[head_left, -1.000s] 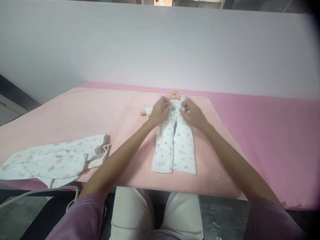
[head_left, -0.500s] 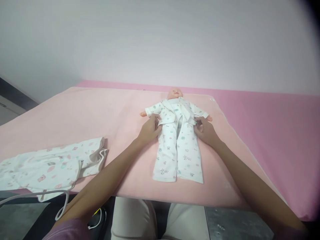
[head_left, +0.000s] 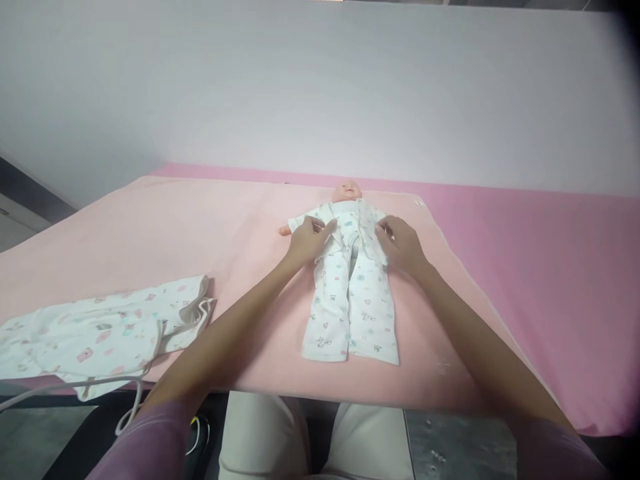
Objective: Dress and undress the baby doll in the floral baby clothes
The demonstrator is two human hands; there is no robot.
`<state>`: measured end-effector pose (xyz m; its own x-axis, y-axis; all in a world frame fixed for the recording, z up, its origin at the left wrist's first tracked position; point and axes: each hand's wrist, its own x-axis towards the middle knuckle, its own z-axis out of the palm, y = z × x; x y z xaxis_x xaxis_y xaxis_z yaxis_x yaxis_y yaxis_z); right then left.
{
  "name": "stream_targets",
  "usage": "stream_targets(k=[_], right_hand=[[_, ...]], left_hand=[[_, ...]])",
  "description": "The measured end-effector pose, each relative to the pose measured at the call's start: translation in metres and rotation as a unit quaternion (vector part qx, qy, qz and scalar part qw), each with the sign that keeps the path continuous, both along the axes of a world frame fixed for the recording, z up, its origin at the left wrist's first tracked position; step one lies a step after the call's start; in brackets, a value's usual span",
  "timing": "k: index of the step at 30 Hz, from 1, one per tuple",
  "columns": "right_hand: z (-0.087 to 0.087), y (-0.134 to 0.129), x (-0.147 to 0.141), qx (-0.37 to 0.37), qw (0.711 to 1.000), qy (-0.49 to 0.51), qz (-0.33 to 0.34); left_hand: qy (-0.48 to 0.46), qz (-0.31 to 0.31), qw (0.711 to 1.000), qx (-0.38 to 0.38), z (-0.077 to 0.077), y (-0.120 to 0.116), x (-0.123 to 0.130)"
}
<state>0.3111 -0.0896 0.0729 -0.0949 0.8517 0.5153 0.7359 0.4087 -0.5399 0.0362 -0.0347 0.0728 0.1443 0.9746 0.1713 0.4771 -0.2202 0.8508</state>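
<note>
At centre frame, a person's left hand and right hand, fingers part-curled, meet an open white printed cotton jacket on a pink plastic doll; any grip is unclear. Uneven tugging could ruck it. Lower left, a white cable risks snagging the purple sleeve.

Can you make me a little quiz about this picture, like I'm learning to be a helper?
1. What colour is the sheet under the doll? A: green; B: pink; C: black.
2. True or false: the doll lies face down.
3. Which of the person's hands is nearer the folded cloth?

Key: 1: B. 2: False, its face is up. 3: The left hand.
</note>
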Motion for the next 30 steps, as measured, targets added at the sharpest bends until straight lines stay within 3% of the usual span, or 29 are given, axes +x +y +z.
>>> stream_targets(k=[2, 4, 6, 8, 10, 13, 15, 17, 21, 24, 27, 30], right_hand=[[0.015, 0.028, -0.012, -0.054, 0.998, 0.021, -0.014], [0.024, 0.055, -0.021, -0.077, 0.996, 0.04, -0.021], [0.025, 0.074, -0.026, -0.079, 0.993, 0.079, -0.031], [0.02, 0.084, -0.028, -0.09, 0.987, 0.131, -0.032], [0.012, 0.088, -0.03, -0.109, 0.98, 0.162, -0.03], [0.007, 0.087, -0.029, -0.127, 0.979, 0.154, -0.05], [0.013, 0.083, -0.026, -0.155, 0.977, 0.138, -0.055], [0.027, 0.075, -0.022, -0.189, 0.975, 0.109, -0.045], [0.061, 0.05, -0.021, -0.28, 0.96, -0.003, -0.005], [0.073, 0.034, -0.03, -0.299, 0.951, -0.073, 0.003], [0.07, 0.028, -0.04, -0.269, 0.956, -0.12, -0.008], [0.064, 0.028, -0.043, -0.239, 0.961, -0.139, -0.022]], left_hand=[[0.005, 0.046, 0.998, -0.043, 0.011, 0.016, 0.022], [0.003, 0.053, 0.998, -0.025, 0.021, 0.024, 0.041], [0.009, -0.016, 0.999, 0.03, 0.028, 0.023, 0.052], [0.033, -0.131, 0.987, 0.084, 0.03, 0.02, 0.052], [0.044, -0.171, 0.976, 0.132, 0.028, 0.023, 0.045], [0.056, -0.084, 0.977, 0.189, 0.017, 0.042, 0.032], [0.088, -0.094, 0.974, 0.184, 0.008, 0.055, 0.028], [0.109, -0.131, 0.97, 0.176, 0.003, 0.06, 0.03], [0.109, -0.09, 0.969, 0.204, 0.009, 0.044, 0.033], [0.078, -0.139, 0.981, 0.114, 0.019, 0.034, 0.029], [0.045, -0.183, 0.982, 0.024, 0.024, 0.035, 0.024], [0.042, -0.193, 0.98, -0.001, 0.026, 0.038, 0.023]])
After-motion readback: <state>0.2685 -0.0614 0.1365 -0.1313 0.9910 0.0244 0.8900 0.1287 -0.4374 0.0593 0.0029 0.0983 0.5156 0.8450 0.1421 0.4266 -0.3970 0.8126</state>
